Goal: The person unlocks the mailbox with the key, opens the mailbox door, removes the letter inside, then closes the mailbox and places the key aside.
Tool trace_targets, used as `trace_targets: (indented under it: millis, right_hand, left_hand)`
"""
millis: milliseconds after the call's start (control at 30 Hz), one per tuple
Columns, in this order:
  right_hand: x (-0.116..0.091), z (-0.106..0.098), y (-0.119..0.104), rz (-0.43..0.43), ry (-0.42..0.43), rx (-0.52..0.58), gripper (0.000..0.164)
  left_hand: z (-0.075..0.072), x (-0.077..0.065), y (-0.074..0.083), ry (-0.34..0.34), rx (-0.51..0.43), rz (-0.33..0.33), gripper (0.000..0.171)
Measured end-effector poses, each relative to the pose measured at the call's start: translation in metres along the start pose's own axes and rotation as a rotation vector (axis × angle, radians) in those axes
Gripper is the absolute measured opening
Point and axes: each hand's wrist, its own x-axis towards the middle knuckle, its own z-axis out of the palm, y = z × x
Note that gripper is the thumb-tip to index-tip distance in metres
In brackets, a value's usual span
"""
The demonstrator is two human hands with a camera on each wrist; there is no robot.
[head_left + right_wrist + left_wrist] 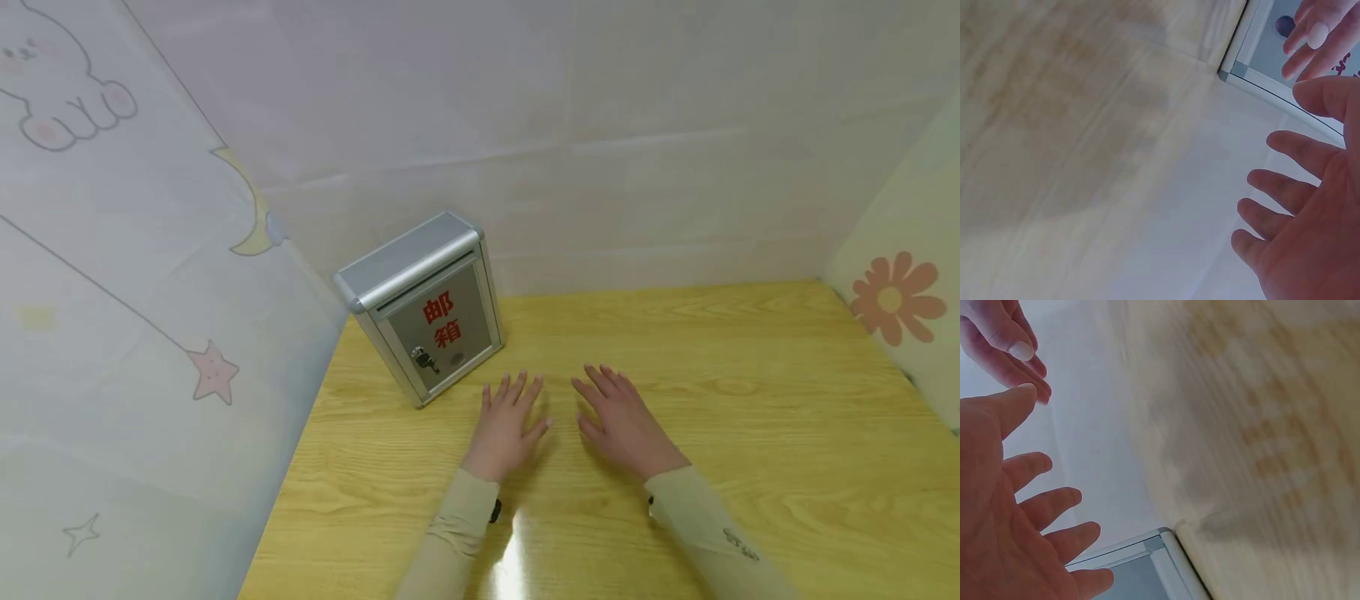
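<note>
A grey metal mailbox (408, 275) with silver edges and red characters stands upright on the wooden table, turned at an angle. Keys (425, 360) hang from the lock on its front, and a slot runs below its lid. My left hand (504, 429) is just in front of the box's lower right corner, fingers spread and holding nothing. To its right, my right hand (626, 425) is over the table with its fingers extended, also holding nothing. In the left wrist view, part of the mailbox (1141, 575) shows beyond the fingers.
The yellow wood-grain table (750, 375) reaches back to a pale cloth wall (637, 167). On the left hangs a curtain (150, 292) printed with a moon and stars. A flower-printed panel (922, 208) borders the right side.
</note>
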Motion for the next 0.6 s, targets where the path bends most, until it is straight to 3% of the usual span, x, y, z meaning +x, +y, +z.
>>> trace_targets:
  millis: [267,600]
  right_hand:
    - [0.027,-0.026,0.004,-0.053,0.019,-0.051,0.054]
    - [0.072,-0.07,-0.021,-0.13,0.048,-0.09,0.057]
  left_hand:
    - [-0.028,0.002,-0.006,0.04,0.016,0.027,0.068]
    - [-0.104,0.005,-0.004,0.22,-0.013,0.116,0.067]
